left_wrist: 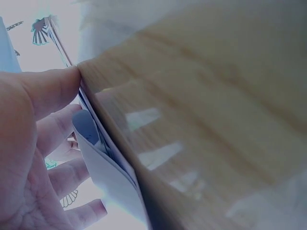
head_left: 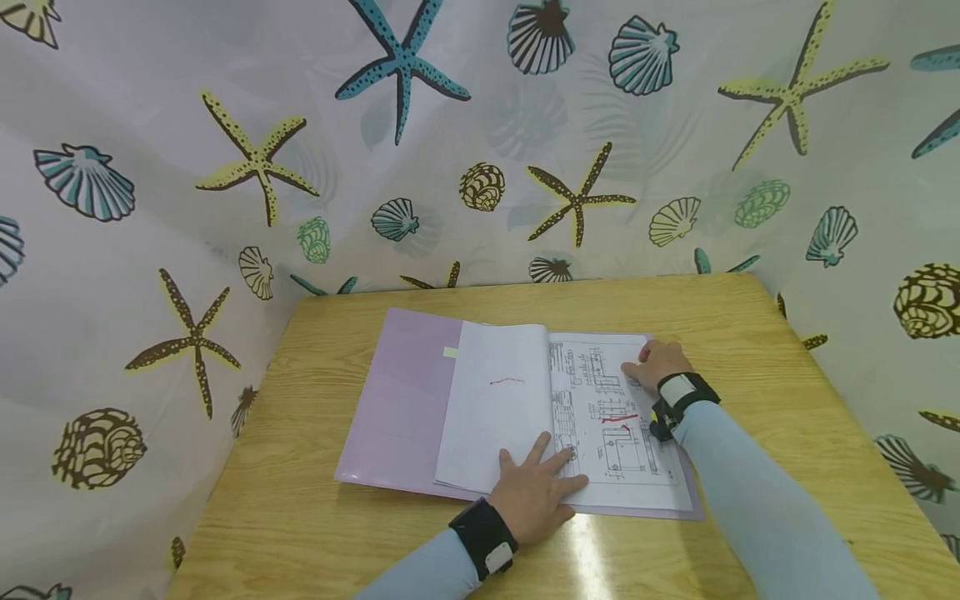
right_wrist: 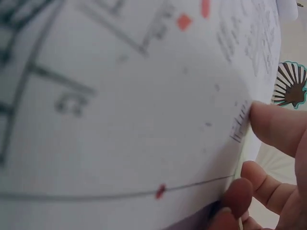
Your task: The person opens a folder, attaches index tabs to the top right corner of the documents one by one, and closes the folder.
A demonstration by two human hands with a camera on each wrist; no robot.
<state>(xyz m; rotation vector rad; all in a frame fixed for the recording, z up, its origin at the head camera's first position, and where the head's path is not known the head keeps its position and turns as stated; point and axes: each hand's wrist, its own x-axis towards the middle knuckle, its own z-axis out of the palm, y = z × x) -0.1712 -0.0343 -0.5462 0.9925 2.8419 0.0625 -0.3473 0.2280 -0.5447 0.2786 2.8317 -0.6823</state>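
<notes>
A lilac folder (head_left: 397, 392) lies spread on the wooden table with sheets inside. Its left-hand page (head_left: 495, 358) is mostly white with a thin red stroke; the right-hand drawing sheet (head_left: 585, 450) carries technical line drawings and red marks. My left hand (head_left: 532, 496) rests with fingers spread over the lower edge of the pages, near the fold. In the left wrist view a page (left_wrist: 108, 177) bows up beside the fingers (left_wrist: 60, 124). At the upper right edge of the drawing sheet, my right hand (head_left: 660, 367) pinches the paper between thumb and fingertips (right_wrist: 271, 122).
The wooden table (head_left: 300, 517) reaches out on all sides of the folder. A pale tab (head_left: 450, 352) shows beside the left-hand page. Behind and at both sides hangs a white cloth (head_left: 435, 175) printed with shells and starfish.
</notes>
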